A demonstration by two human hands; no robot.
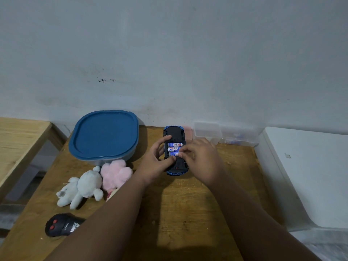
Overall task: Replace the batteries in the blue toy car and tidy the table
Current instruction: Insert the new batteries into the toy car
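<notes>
Batteries [174, 148], three of them, lay crosswise in the open bay of the blue toy car [176, 171]. The car sat belly-up on the table [188, 204], its long axis running away from the person. The left hand [154, 159] gripped the car from its left flank, thumb and forefinger curled round the chassis. The right hand [201, 157] was nearer the cells, its bent fingers [183, 152] on the nearest battery's right end; whether pinching or only pressing could not be told.

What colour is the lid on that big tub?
The lid is dark blue, seen in the head view.
</notes>
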